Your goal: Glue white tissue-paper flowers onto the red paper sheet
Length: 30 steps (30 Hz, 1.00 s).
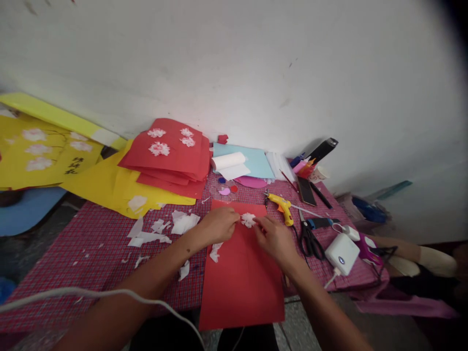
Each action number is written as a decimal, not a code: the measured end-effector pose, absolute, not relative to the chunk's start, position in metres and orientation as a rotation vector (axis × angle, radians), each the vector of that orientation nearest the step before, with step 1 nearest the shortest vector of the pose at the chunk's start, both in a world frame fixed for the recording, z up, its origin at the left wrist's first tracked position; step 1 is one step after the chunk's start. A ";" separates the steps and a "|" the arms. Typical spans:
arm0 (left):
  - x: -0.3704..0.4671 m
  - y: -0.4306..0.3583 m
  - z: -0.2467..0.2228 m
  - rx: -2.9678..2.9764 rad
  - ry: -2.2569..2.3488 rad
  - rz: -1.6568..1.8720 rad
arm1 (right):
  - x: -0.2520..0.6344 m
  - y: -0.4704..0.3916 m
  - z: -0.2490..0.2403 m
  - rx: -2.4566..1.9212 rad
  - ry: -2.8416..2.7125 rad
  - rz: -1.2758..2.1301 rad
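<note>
A white crumpled paper flower (248,220) lies near the top of a red sheet (243,287). My left hand (222,223) is at the flower's left side, its fingers closed and bent near the petals. On the right side, my right hand (272,236) touches the flower's edge with its fingers drawn together. Whether either hand pinches a petal is too small to tell. Torn white paper (215,251) rests on the sheet's left edge, and more scraps (184,222) are scattered on the checked cloth.
Red sheets with flowers (164,158) are stacked at the back left, beside yellow sheets (109,180). A yellow glue gun (281,204), black scissors (310,240) and a white adapter (342,253) lie at the right. A white cable (124,292) crosses the lower left.
</note>
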State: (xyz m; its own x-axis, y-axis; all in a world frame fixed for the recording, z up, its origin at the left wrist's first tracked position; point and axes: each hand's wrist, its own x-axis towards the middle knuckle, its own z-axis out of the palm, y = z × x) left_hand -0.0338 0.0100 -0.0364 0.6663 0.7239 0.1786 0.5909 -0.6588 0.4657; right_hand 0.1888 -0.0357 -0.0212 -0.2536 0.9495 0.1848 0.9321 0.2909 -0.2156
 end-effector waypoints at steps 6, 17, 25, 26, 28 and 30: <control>-0.033 0.007 -0.037 2.539 1.044 0.445 | 0.199 -0.072 -0.028 -1.641 -2.134 0.316; -0.018 -0.005 -0.019 2.763 1.122 0.163 | 0.172 -0.107 -0.050 -1.633 -2.083 0.417; -0.010 -0.005 -0.014 2.831 1.148 0.028 | 0.174 -0.108 -0.046 -1.677 -2.118 0.386; -0.010 -0.005 -0.013 2.820 1.146 0.019 | 0.174 -0.108 -0.046 -1.680 -2.119 0.381; -0.008 -0.004 -0.011 2.806 1.142 -0.002 | 0.174 -0.109 -0.046 -1.684 -2.116 0.374; -0.004 -0.004 -0.009 2.816 1.150 -0.032 | 0.175 -0.109 -0.046 -1.684 -2.114 0.375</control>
